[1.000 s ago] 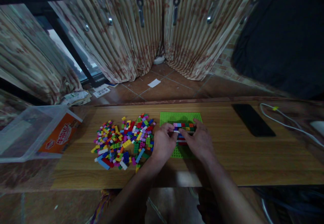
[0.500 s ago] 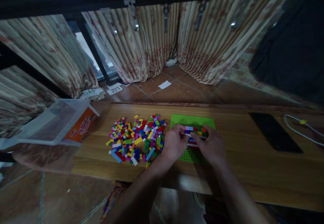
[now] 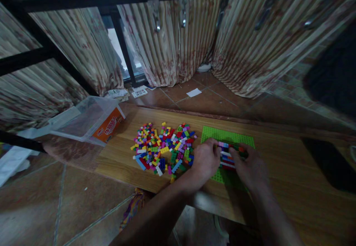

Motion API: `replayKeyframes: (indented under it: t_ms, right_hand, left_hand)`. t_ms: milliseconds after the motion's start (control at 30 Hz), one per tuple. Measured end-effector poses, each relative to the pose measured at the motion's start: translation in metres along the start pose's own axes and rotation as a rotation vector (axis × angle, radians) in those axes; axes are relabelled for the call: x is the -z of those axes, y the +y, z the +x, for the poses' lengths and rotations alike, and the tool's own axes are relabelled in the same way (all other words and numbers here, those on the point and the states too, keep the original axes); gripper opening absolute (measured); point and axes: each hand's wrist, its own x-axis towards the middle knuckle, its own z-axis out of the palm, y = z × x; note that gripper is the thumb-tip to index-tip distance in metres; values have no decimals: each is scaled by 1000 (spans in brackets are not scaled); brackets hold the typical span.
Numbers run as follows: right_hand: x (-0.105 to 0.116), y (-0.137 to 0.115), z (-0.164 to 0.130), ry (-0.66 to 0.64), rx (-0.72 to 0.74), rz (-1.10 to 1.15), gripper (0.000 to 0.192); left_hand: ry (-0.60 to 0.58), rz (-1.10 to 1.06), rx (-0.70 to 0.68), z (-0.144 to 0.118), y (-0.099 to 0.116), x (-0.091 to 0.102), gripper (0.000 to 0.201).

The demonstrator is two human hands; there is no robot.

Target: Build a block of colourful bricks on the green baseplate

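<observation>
A block of coloured building bricks (image 3: 227, 158), with rows of white, blue, red and other bricks, sits over the green studded baseplate (image 3: 213, 131). My left hand (image 3: 205, 160) is closed at the block's left side, its thumb and fingers curled against the bricks. My right hand (image 3: 249, 164) is closed over the right side, thumb on the front rows and fingers around the back. The hands hide both ends of the block, and whether a loose brick is between the fingers I cannot make out. Left of the baseplate lies a spread pile of loose bricks (image 3: 164, 150).
The wooden board (image 3: 116, 164) carries all this. At its left end stands a clear plastic bin (image 3: 86, 121) with an orange label. A black flat slab (image 3: 328, 160) lies at the right. Curtains (image 3: 172, 45) and a paper (image 3: 194, 92) on the tiled floor are behind.
The view has swung left, so everything sits further right in it. My right thumb and fingers have shifted over the block's right part; both hands stay at the bricks.
</observation>
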Motion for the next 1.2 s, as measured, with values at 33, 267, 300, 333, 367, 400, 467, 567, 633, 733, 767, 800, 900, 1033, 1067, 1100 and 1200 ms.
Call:
replayKeyframes:
  t_ms: [33, 267, 300, 333, 367, 400, 467, 567, 633, 733, 767, 800, 900, 1033, 1067, 1100, 1200]
  right_hand:
    - [1, -1, 0, -4, -7, 12, 64]
    - [3, -6, 3, -31, -26, 101, 60]
    - [4, -6, 3, -27, -24, 106, 60]
    - [4, -5, 3, -21, -23, 116, 61]
    - [6, -5, 4, -14, -24, 129, 60]
    - [7, -3, 4, -7, -28, 149, 59]
    - [11, 1, 6, 13, -50, 201, 56]
    - [17, 8, 10, 44, -97, 281, 51]
    - [17, 13, 12, 47, -116, 334, 50]
    - [15, 15, 13, 37, -119, 362, 49]
    - [13, 15, 13, 33, -111, 350, 48]
    - [12, 14, 13, 33, -105, 334, 46]
    - [10, 11, 13, 37, -89, 315, 43]
    - [11, 10, 13, 42, -79, 355, 38]
    - [12, 10, 13, 37, -73, 363, 37]
    - [13, 10, 13, 29, -67, 369, 36]
    - [15, 10, 14, 9, -53, 380, 35]
  left_hand:
    - [0, 4, 7, 0, 0, -1, 19]
    - [20, 5, 17, 2, 0, -2, 19]
    - [15, -3, 18, 2, 0, -2, 20]
    - [10, -11, 17, 3, -1, -1, 20]
    - [6, -18, 15, 3, -1, 0, 20]
    - [5, -25, 9, 3, -2, 1, 20]
    - [7, -37, -6, 4, -3, 4, 22]
    - [5, -80, -18, 5, -6, 8, 26]
    - [-3, -141, -15, 8, -8, 8, 28]
    - [-27, -253, -6, 11, -12, 6, 29]
    - [-37, -280, -4, 11, -13, 5, 28]
    - [-46, -300, -3, 12, -14, 4, 28]
    - [-62, -326, -7, 12, -17, 0, 27]
    - [-67, -319, -8, 10, -21, -2, 28]
    - [-63, -316, -4, 9, -22, -2, 28]
    - [-57, -314, 3, 8, -22, -2, 29]
    - [-62, -326, 41, 4, -22, -2, 31]
